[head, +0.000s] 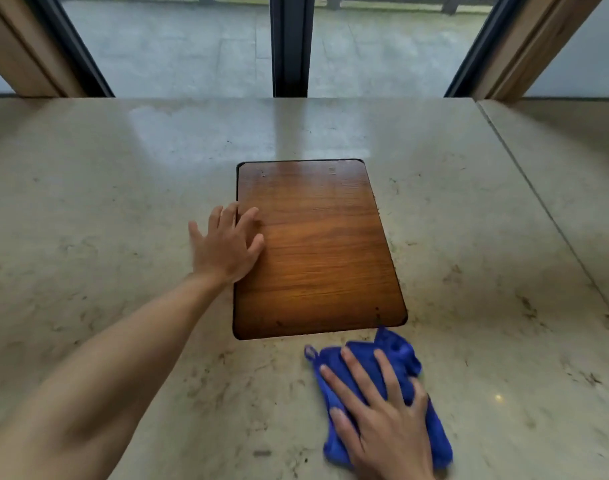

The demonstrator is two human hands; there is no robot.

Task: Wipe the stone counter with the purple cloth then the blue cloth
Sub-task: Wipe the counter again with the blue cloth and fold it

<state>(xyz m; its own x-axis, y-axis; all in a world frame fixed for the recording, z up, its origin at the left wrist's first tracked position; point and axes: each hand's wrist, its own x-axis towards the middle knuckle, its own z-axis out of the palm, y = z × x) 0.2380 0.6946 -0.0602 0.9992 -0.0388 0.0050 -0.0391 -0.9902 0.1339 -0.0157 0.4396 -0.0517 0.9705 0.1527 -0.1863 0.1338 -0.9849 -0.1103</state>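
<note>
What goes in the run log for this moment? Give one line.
stage: blue-cloth wipe | right hand flat on blue cloth | left hand at wooden panel edge | stone counter | purple cloth unseen

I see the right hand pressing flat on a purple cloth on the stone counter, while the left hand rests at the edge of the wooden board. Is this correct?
Not quite: the crumpled cloth under the right hand is blue, not purple, as the head view shows. The rest holds: that hand presses flat on it on the beige stone counter, and the left hand rests at the left edge of the brown wooden board.
</note>
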